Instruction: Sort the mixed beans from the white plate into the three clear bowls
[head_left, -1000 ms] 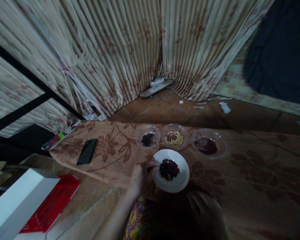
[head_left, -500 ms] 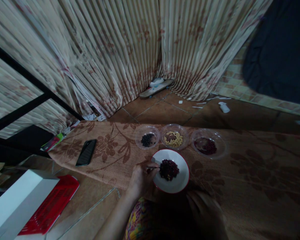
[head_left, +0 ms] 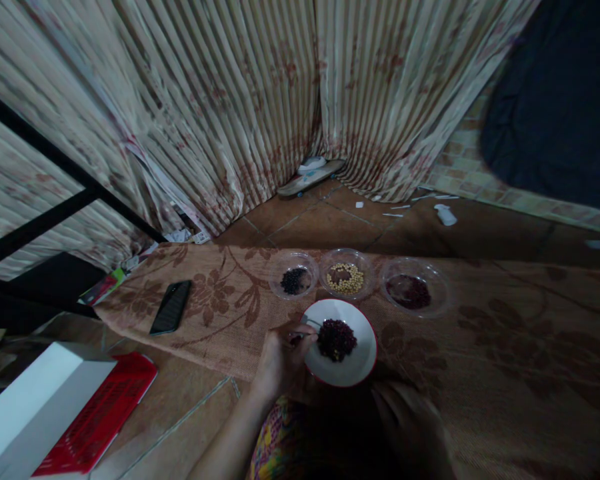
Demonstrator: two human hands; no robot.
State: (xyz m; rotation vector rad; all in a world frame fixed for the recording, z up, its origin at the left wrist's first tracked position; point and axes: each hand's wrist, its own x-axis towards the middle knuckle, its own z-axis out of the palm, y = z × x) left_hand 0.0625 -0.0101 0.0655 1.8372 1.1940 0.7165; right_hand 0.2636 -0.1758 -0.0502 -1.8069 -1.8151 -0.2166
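My left hand (head_left: 280, 357) is closed on thin metal tweezers (head_left: 306, 329) at the left rim of a white bowl with a red edge (head_left: 363, 360). The tweezer tips reach toward the pile of mixed dark red and black beans (head_left: 336, 339) in that bowl. Behind it stand three clear bowls in a row: black beans (head_left: 294, 280), pale yellow beans (head_left: 346, 277) and dark red beans (head_left: 413, 291). A dim shape at the bottom right (head_left: 410, 417) may be my right hand; its fingers do not show.
Everything sits on a brown floral mat (head_left: 505, 333) on a tiled floor. A black phone (head_left: 170, 307) lies on the mat's left part. A white box (head_left: 25, 400) and a red tray (head_left: 100, 407) are at the lower left. Curtains (head_left: 260, 100) and a sandal (head_left: 313, 175) are behind.
My left hand stays at the white bowl's left rim while the tweezer tips shift slightly at the edge of the bean pile. Nothing else has moved.
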